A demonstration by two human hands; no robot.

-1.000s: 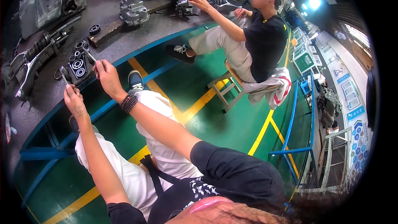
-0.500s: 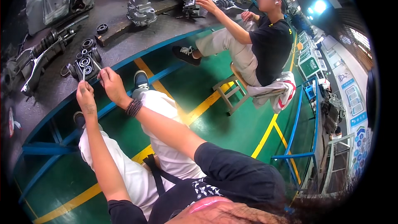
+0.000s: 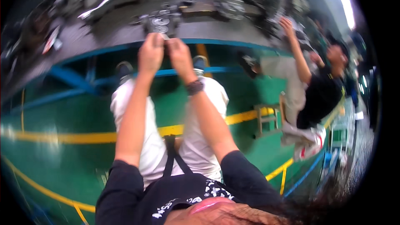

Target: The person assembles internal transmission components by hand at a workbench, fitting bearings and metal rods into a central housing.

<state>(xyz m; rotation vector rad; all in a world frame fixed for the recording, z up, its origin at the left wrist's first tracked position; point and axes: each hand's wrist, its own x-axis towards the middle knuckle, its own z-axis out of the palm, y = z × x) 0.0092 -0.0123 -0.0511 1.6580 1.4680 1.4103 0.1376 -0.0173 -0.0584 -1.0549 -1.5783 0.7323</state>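
Note:
My left hand (image 3: 151,54) and my right hand (image 3: 181,58) are close together at the near edge of the workbench, both with fingers closed. From the right hand a thin, pale metal rod (image 3: 165,36) points toward a small assembly of gears and bearings (image 3: 161,21) lying on the bench. The left hand's fingers are pinched beside that assembly; motion blur hides most of the slim rod it grips. I cannot tell whether either rod touches the gears.
Metal housings, including an upright one (image 3: 230,3), lie along the bench (image 3: 100,41) with a dark ring (image 3: 187,1) and a bar (image 3: 202,11). Blue framing (image 3: 73,79) runs below the bench edge. A co-worker (image 3: 318,96) sits on a stool (image 3: 266,121) at right.
The whole view has swung left, so the bench, my hands and the co-worker appear farther right. My hands have come closer together near the gear assembly. The picture is now more blurred.

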